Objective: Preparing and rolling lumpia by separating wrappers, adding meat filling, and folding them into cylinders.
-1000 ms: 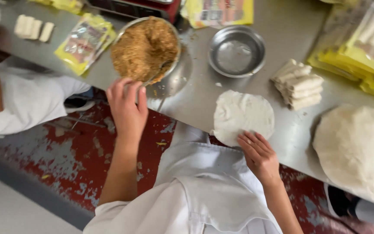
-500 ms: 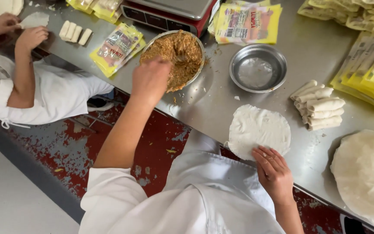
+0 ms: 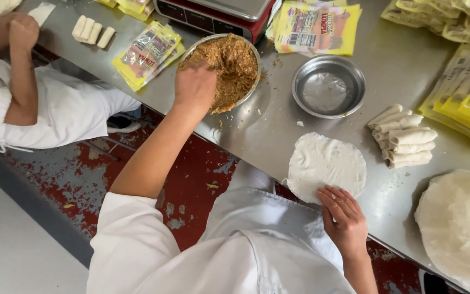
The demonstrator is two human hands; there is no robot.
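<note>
Left grip (image 3: 194, 87) curled into filling (image 3: 229, 65), one bowl (image 3: 248, 92); right grip (image 3: 344, 215) flat, fingers together, on one wrapper (image 3: 325, 163). Five rolls (image 3: 406, 141).

Brown, crumbly filling (image 3: 229, 68) in a silvery steel bowl (image 3: 248, 46). White round wrapper (image 3: 325, 163) on the grey steel table (image 3: 403, 65). Yellow packets (image 3: 145, 54). Pale cream rolls (image 3: 403, 136). My sleeves white. Floor (image 3: 191, 185) red, patchy grey.
</note>
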